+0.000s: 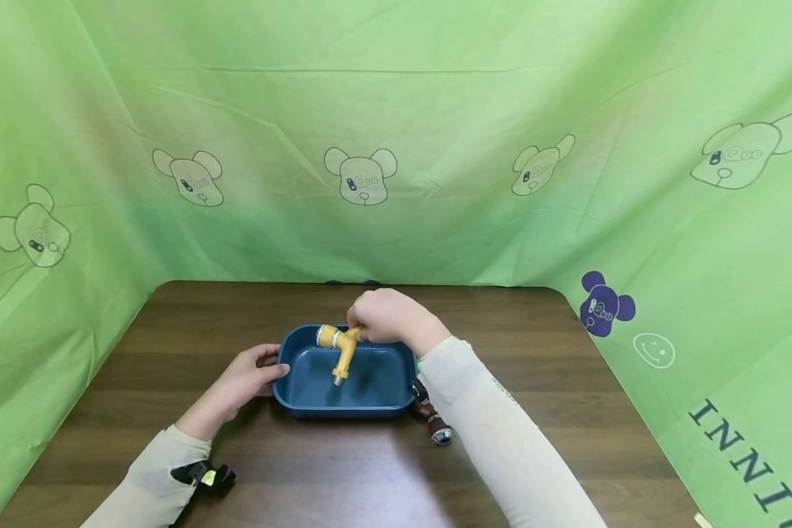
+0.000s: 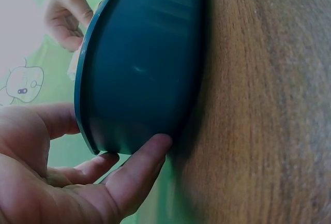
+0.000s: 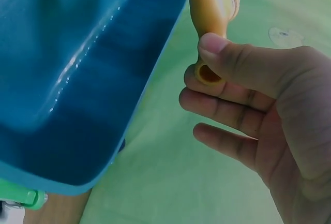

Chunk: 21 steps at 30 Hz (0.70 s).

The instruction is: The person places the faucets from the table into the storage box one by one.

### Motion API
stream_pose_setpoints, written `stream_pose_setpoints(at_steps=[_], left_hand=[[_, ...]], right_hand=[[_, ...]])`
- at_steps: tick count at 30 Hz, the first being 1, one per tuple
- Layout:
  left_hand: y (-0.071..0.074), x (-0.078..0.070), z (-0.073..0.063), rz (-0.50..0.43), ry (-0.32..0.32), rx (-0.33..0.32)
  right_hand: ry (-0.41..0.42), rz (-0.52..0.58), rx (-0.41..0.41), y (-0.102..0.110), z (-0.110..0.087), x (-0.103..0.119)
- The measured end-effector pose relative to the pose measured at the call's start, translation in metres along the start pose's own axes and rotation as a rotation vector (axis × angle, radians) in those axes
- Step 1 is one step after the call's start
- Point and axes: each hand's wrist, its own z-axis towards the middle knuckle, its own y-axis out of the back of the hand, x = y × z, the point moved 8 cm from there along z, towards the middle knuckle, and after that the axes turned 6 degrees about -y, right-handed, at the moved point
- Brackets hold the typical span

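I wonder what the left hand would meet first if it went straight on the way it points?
The blue tub, right away: the left hand is in contact with that tub's end.

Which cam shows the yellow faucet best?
Head: it shows most of the yellow faucet, only the pinched end hidden by the right hand. Right wrist: that end close up, but cropped at the top edge. Left wrist: at most a pale sliver past the blue basin.
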Motion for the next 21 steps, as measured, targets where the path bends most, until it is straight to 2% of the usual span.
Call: stream_pose_setpoints(at_steps=[13, 21], left_hand=[[0.001, 0.0, 0.001, 0.008, -0.001, -0.002], [0.002, 0.0, 0.001, 0.011, 0.002, -0.006]], right_hand=[[0.031, -0.001, 0.012, -0.004, 0.011, 0.011], [0.014, -0.025, 0.056, -0.011, 0.022, 0.017]])
